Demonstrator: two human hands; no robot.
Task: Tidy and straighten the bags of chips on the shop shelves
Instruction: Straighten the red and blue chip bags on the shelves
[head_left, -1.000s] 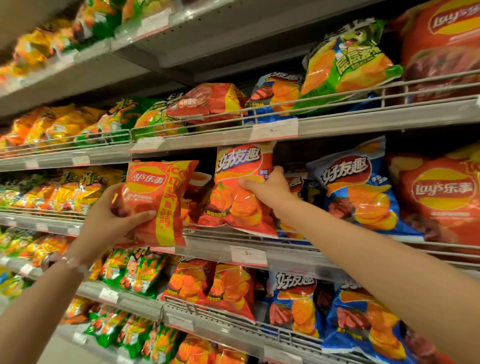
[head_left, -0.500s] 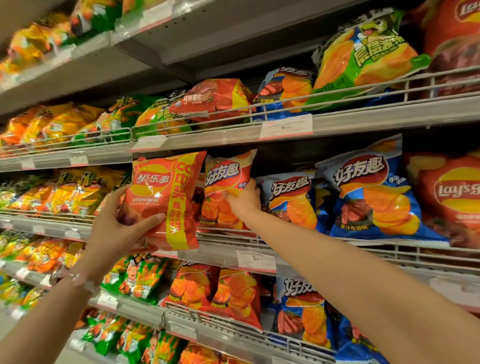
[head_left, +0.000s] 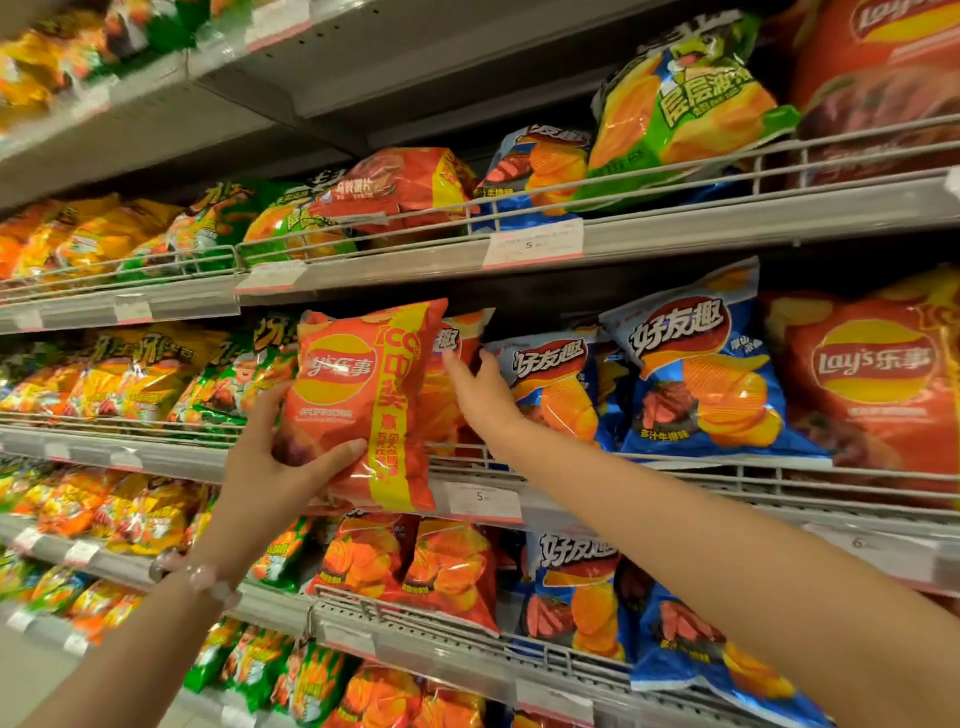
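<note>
Orange Lay's bag (head_left: 358, 400) sits gripped in left-hand fingers (head_left: 337, 457); right-hand fingers (head_left: 457, 366), spread, touch the red bag (head_left: 452, 353) behind.

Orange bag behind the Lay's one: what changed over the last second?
The right hand pushed the orange bag back onto the shelf and now rests open against it, no longer gripping its edge. The red Lay's bag rose to cover most of it. The left hand kept its grip on the Lay's bag; neighbouring blue bags stayed put.
</note>
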